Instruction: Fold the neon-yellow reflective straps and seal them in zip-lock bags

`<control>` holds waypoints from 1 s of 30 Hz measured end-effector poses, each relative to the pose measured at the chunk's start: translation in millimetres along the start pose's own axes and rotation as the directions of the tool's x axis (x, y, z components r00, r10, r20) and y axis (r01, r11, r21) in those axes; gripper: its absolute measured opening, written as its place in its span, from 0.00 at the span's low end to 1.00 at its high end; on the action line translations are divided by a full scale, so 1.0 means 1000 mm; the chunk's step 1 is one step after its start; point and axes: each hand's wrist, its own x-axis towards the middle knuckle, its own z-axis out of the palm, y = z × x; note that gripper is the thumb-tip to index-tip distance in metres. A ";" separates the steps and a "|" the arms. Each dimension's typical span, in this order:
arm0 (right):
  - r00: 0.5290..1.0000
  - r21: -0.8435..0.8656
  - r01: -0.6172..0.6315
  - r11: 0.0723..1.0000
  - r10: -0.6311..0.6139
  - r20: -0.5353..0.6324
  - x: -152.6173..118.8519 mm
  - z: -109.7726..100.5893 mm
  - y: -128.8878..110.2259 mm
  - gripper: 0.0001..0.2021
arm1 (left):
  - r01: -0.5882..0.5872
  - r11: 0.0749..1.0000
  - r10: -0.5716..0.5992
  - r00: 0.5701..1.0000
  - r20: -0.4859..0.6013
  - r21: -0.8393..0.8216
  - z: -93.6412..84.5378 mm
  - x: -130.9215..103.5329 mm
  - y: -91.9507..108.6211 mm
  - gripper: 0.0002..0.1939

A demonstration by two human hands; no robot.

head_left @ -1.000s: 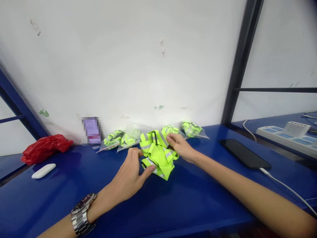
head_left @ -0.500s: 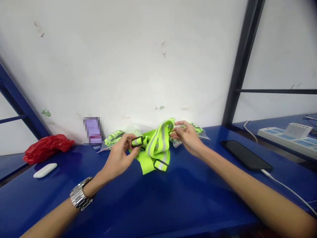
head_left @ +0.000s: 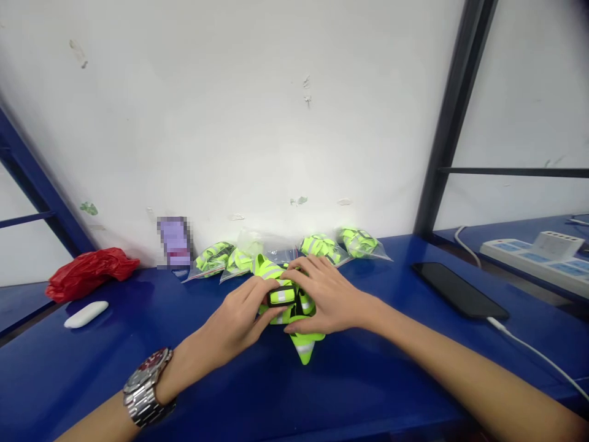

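We had the fluorescent yellow-green fabric strap bundle (head_left: 281,296) with silver-grey stripes between our two hands, over the middle of the glossy blue tabletop (head_left: 368,387). The thumb and fingers of our left hand (head_left: 242,310) pinched it at the black rectangular buckle (head_left: 294,295). Our right hand (head_left: 326,291) arched around its other side, fingers bent over the top and thumb beneath, grasping the straps; a pointed end stuck out toward us below that thumb. We wore a silver metal-link wristwatch (head_left: 148,390) on the left wrist.

Behind the bundle, near the white wall (head_left: 276,123), lay clear plastic bags (head_left: 322,247) packed with similar straps, some on either side. To our left we had a crumpled red plastic bag (head_left: 92,274) and a smooth white oval case (head_left: 86,314); to our right, a flat black smartphone (head_left: 460,290) joined to a thin white cable (head_left: 540,351).
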 end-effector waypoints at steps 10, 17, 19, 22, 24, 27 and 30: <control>0.752 0.870 -0.299 0.392 0.658 -0.038 0.017 -0.003 0.011 0.15 | -0.054 0.977 0.079 0.990 -0.114 0.204 -0.004 -0.005 -0.003 0.21; 0.678 0.979 -0.125 -0.159 0.707 0.201 0.019 -0.010 0.008 0.11 | 0.264 0.964 -0.264 0.964 0.023 0.021 0.015 -0.001 0.006 0.28; 0.703 0.978 -0.089 -0.189 0.683 0.196 0.020 -0.013 0.007 0.11 | 0.393 0.907 -0.381 0.919 0.103 -0.151 0.018 0.003 0.008 0.24; 0.725 0.988 -0.060 -0.146 0.674 0.143 0.021 -0.016 0.011 0.11 | 0.452 0.846 -0.407 0.890 0.206 -0.284 0.017 0.006 0.005 0.10; 0.694 0.996 -0.048 -0.074 0.715 0.087 0.022 -0.017 0.021 0.12 | 0.431 0.863 -0.385 0.899 0.208 -0.263 0.015 0.006 -0.001 0.07; 0.544 0.977 -0.189 0.100 0.839 0.020 0.017 -0.015 0.046 0.11 | 0.406 0.900 -0.376 0.908 0.187 -0.157 0.008 0.001 -0.014 0.08; 0.389 0.819 -0.496 0.287 0.917 -0.086 0.005 -0.014 0.073 0.10 | 0.410 0.910 -0.391 0.899 0.198 -0.065 0.003 -0.006 -0.025 0.08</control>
